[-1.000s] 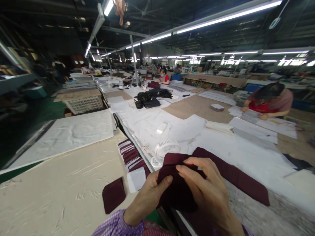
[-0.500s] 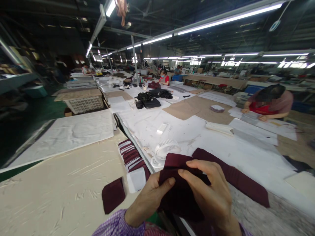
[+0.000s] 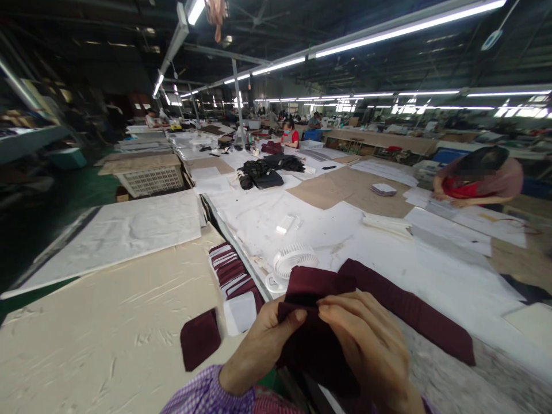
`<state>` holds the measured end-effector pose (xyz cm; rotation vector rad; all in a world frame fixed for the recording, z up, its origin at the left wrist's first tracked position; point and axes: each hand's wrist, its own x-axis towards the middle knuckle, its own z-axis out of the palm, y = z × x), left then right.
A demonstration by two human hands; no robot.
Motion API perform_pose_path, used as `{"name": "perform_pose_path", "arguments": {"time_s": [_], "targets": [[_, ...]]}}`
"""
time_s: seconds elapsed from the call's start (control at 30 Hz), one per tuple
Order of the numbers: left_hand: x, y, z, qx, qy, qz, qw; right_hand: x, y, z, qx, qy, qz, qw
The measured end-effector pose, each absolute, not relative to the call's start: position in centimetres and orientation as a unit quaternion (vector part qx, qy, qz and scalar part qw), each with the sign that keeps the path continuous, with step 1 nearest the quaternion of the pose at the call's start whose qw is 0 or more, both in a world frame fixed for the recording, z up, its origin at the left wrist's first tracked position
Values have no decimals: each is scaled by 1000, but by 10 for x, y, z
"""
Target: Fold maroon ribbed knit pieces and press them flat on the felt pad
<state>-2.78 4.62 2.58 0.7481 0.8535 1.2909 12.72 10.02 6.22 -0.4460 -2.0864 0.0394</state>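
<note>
A dark maroon, folded cloth piece (image 3: 317, 351) is held up over the near left corner of the white-covered worktop (image 3: 248, 218), beside the gap that divides it from the cream-covered worktop (image 3: 116, 310). Its left edge is gripped by the left hand (image 3: 267, 342), with the thumb laid flat on the front and the fingers mostly hidden behind, apparently so that the cloth is kept steady. The fold at its middle is pinched by the drawn-together fingertips of the right hand (image 3: 375, 342), probably so that the layers can be felt and controlled; what is done behind the cloth cannot be told. A long, maroon fabric strip (image 3: 409, 313) is laid slantwise near the near edge, and a round, white plastic fan (image 3: 293, 261) is stood by the left edge, perhaps for air toward the seat. Along the right edge of the cream-covered worktop, a row of maroon and white pieces (image 3: 230, 267) is overlapped, seemingly for easy picking, with a rounded, white flat piece (image 3: 240, 313) at its near end and a square, maroon fabric patch (image 3: 200, 339) set apart to its left.
</note>
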Motion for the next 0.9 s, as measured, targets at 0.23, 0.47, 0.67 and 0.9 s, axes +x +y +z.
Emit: {"name": "perform_pose_path", "arguments": {"time_s": [0.23, 0.47, 0.67, 0.9], "targets": [[-32, 47, 30, 286, 400, 594, 637, 142, 108, 46, -409, -758, 250, 442], [-30, 51, 24, 240, 397, 597, 654, 137, 109, 38, -498, -619, 413, 446], [-29, 55, 21, 220, 408, 609, 643, 132, 105, 40, -384, -449, 678, 437], [-21, 57, 27, 175, 388, 632, 648, 130, 108, 37, -444, -437, 616, 482]]}}
